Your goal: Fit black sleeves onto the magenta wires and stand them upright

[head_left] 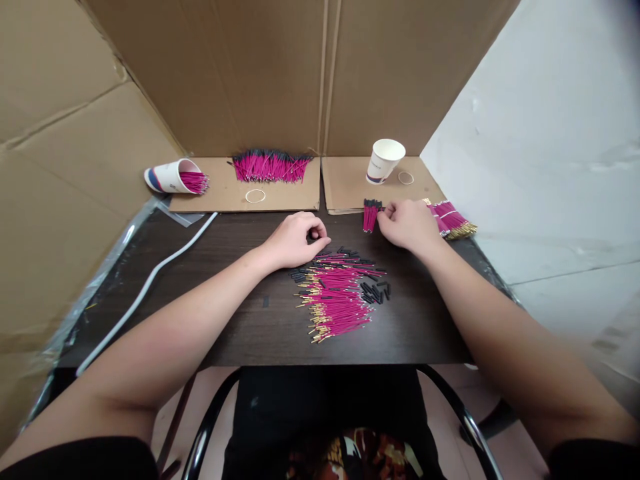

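My left hand is closed, fingers curled, at the top left of a loose pile of pink wires with gold and silvery ends; whatever it holds is hidden. Short black sleeves lie along the pile's right side and top. My right hand pinches at the right edge of a small row of pink wires with black-sleeved tops. A dark tip shows by its fingertips, too small to name. Just behind that hand lie banded bundles of pink wires with gold ends.
On the cardboard sheets stand an upright paper cup and a tipped paper cup with pink wires inside. A wide row of black-topped wires leans at the back wall. Rubber bands lie nearby. A white cable crosses the table's left side.
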`<action>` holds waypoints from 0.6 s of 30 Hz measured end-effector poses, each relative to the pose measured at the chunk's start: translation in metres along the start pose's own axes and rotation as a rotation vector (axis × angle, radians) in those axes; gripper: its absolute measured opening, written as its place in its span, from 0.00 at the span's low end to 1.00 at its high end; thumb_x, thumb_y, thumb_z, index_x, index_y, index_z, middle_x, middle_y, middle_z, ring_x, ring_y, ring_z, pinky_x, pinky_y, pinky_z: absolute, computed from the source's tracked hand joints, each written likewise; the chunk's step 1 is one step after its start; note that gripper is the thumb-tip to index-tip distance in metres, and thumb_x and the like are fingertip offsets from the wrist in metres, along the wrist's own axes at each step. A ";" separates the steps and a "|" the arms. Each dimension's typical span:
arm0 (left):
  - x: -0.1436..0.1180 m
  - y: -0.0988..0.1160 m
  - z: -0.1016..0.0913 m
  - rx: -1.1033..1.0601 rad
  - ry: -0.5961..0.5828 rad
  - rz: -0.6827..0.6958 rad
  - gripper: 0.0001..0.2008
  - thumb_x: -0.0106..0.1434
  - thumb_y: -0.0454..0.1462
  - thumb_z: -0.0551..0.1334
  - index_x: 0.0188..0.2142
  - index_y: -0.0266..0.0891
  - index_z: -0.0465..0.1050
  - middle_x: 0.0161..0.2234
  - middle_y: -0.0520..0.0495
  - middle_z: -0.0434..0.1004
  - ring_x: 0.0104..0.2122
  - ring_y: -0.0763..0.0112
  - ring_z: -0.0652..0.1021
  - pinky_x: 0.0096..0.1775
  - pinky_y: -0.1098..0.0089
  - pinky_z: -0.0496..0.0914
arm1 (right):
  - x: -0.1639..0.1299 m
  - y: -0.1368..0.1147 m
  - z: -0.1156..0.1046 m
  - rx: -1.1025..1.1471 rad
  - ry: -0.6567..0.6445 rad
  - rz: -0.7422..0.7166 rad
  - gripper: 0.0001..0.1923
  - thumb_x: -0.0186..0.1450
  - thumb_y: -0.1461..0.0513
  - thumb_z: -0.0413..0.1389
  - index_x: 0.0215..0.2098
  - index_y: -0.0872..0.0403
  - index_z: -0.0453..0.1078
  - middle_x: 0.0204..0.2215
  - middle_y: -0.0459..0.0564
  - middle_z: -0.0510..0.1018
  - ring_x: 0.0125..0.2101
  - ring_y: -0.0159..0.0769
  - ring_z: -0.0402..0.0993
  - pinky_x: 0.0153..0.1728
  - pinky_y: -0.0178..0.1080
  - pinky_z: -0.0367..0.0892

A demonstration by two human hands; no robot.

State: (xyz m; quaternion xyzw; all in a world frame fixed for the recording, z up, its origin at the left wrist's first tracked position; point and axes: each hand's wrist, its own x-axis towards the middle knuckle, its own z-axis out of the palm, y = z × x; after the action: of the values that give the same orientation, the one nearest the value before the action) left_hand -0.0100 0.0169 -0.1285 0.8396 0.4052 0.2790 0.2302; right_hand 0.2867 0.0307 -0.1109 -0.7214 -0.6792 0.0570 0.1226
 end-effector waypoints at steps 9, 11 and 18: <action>0.000 -0.002 0.001 0.004 0.008 0.016 0.05 0.69 0.37 0.71 0.35 0.40 0.82 0.35 0.45 0.81 0.37 0.62 0.78 0.46 0.59 0.72 | 0.001 0.002 0.003 -0.006 -0.015 -0.024 0.07 0.73 0.61 0.59 0.34 0.50 0.74 0.32 0.57 0.82 0.39 0.55 0.79 0.40 0.49 0.70; 0.000 -0.001 0.001 0.008 0.004 0.013 0.05 0.69 0.37 0.71 0.35 0.40 0.82 0.35 0.45 0.81 0.37 0.62 0.78 0.46 0.59 0.72 | 0.001 0.002 0.004 -0.008 -0.017 -0.026 0.07 0.73 0.61 0.59 0.35 0.50 0.74 0.33 0.57 0.82 0.39 0.55 0.79 0.40 0.49 0.70; 0.000 -0.002 0.002 0.001 0.010 0.014 0.05 0.69 0.38 0.71 0.35 0.40 0.82 0.35 0.45 0.81 0.37 0.62 0.78 0.46 0.59 0.72 | -0.002 -0.003 0.003 -0.044 -0.013 -0.017 0.18 0.79 0.50 0.56 0.37 0.51 0.76 0.35 0.61 0.83 0.42 0.59 0.82 0.42 0.51 0.73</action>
State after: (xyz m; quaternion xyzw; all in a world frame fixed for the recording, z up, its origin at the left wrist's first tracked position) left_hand -0.0100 0.0180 -0.1313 0.8411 0.4007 0.2844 0.2259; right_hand 0.2832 0.0291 -0.1129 -0.7178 -0.6871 0.0459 0.1028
